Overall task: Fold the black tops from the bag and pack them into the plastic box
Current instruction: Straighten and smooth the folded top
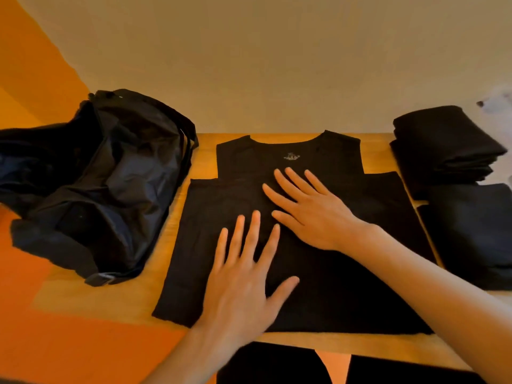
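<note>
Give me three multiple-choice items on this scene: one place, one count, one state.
1. The bag lies where relative to the spread top? A) left of it B) right of it C) on it
2. How many hands rest on the top? A) none B) one C) two
3. The spread top is A) rolled up B) lying flat C) crumpled in a heap

Answers: 1 A, the bag sits to its left. 2 C, the left hand and right hand both lie flat on it. 3 B, it lies spread out, neckline away.

Black top (332, 286) lies flat (neckline away) between bag (110, 189) and folded stack (443, 142).
</note>
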